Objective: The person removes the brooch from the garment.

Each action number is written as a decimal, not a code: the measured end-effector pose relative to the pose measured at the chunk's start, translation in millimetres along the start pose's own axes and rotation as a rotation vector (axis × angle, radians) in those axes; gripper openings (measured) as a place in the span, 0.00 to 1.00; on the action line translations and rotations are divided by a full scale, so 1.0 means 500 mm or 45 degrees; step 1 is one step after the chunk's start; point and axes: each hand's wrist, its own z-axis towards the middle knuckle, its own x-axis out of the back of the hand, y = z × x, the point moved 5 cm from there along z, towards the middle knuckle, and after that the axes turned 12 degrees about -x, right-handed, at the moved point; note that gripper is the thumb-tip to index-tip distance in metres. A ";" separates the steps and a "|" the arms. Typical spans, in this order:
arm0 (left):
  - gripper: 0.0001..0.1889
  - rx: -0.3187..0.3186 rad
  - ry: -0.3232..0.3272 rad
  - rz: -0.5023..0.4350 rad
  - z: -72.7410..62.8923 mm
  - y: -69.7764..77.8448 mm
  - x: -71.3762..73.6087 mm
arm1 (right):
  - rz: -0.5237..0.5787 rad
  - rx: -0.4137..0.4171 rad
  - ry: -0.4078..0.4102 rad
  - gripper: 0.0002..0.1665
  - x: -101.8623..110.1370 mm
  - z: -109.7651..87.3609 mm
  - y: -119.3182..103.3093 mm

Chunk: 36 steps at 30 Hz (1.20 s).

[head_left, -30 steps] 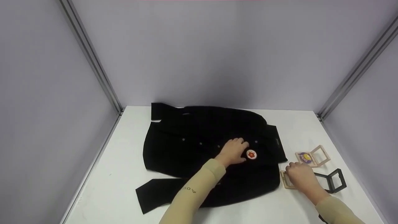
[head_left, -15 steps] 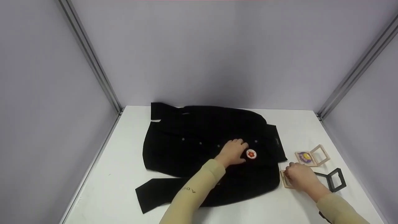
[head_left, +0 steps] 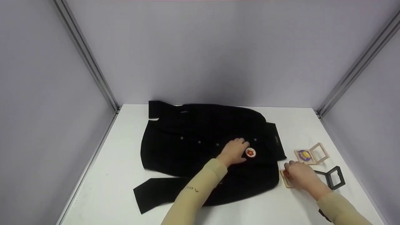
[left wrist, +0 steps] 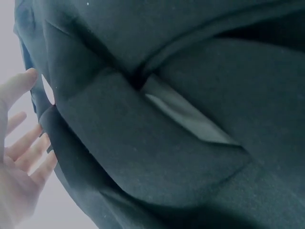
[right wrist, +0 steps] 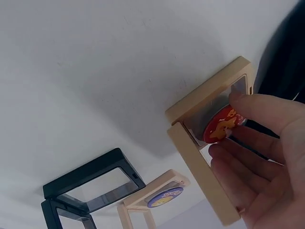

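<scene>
A black jacket [head_left: 193,125] lies spread on the white table. My left hand [head_left: 232,152] rests on it, beside a round white badge with a red flower [head_left: 250,152]. In the left wrist view the fingers of the left hand [left wrist: 24,176] are extended along the dark cloth. At the right, my right hand [head_left: 301,175] is over an opened light wooden display case [head_left: 285,182]. The right wrist view has my right hand [right wrist: 271,162] pinching a round red and orange badge [right wrist: 220,128] by its edge, tilted within the case's frame. The badge's back is hidden.
Another opened wooden case [head_left: 312,162] holds a purple and yellow badge [head_left: 305,155], farther back on the right. An opened black case [head_left: 329,181] stands closer to the front. Grey panels [head_left: 218,56] enclose the table at the back and sides.
The whole head view has shifted slightly. Red of the badge now shows by my right fingers over the wooden case. The left hand stays in place on the jacket.
</scene>
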 end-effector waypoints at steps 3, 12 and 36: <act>0.31 -0.006 0.020 0.006 0.003 0.005 -0.001 | 0.026 -0.001 -0.013 0.14 0.004 -0.005 -0.001; 0.27 -0.022 0.035 -0.018 0.008 0.023 -0.008 | 0.086 -0.018 -0.137 0.12 0.006 -0.015 -0.002; 0.31 0.002 -0.050 -0.071 0.019 0.041 -0.045 | 0.037 -0.050 -0.258 0.18 0.014 -0.027 -0.004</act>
